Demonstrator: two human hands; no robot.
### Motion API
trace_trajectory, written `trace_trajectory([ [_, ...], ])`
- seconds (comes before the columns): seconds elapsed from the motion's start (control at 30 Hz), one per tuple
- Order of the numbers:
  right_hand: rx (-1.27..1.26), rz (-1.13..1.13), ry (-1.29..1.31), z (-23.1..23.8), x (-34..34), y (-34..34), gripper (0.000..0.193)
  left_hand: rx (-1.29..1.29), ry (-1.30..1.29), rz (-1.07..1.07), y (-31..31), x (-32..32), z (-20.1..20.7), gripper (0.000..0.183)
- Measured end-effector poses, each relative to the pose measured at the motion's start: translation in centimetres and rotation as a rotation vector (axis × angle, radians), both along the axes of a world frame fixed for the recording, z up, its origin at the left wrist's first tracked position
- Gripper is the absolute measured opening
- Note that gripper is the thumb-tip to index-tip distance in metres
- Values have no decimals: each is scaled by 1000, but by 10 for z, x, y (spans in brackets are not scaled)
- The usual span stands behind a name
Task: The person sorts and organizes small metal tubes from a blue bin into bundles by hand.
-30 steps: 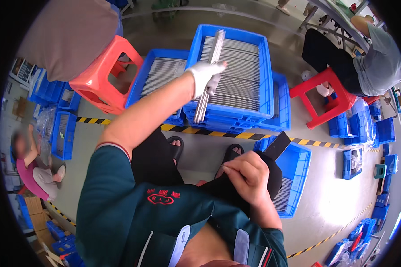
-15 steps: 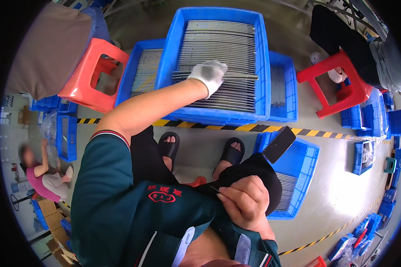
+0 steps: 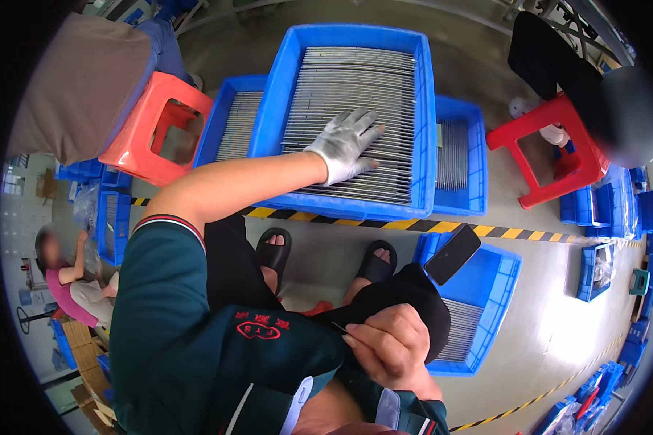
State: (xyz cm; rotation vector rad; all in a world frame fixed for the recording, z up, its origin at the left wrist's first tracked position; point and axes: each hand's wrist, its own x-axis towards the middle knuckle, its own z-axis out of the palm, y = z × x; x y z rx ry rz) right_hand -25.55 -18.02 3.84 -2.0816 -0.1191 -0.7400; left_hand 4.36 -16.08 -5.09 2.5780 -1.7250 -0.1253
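Note:
Thin grey metal rods (image 3: 363, 80) lie side by side in a large blue crate (image 3: 422, 181) in front of me. My left hand (image 3: 346, 145), in a white glove with grey smudges, rests on them with fingers spread, palm down. It grips nothing. Over my right thigh, my bare right hand (image 3: 390, 344) is closed in a pinch on a thin dark pointed tool (image 3: 339, 327); most of it is hidden by the fingers. A black phone (image 3: 452, 255) lies on my right knee, above a lower blue crate (image 3: 502, 279) that holds more rods.
Blue crates of rods flank the large one at left (image 3: 212, 127) and right (image 3: 474, 156). Red stools stand at left (image 3: 120, 138) and right (image 3: 511, 145), with people beside them. Yellow-black floor tape (image 3: 406, 224) runs past my feet. Another person (image 3: 76, 290) sits far left.
My left hand has opened from a closed grip on some rods and now lies flat on the layer. Those raised rods now lie among the others. My right hand keeps its pinch.

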Motion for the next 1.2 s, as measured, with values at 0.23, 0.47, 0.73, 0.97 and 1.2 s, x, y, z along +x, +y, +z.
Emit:
trace_trajectory([
  [0.23,2,1,5,0,-3,-3,28,178,-23,172,28,8,14,62],
  [0.47,1,31,-21,1,-1,-3,28,142,-75,179,10,19,2,55],
  [0.73,-26,56,-41,4,1,3,28,124,-76,194,1,22,3,60],
  [0.97,-25,52,-69,1,-3,8,29,-302,385,399,29,57,15,56],
  [1.2,-5,54,-93,-1,-14,8,27,-614,1374,881,100,59,86,78],
])
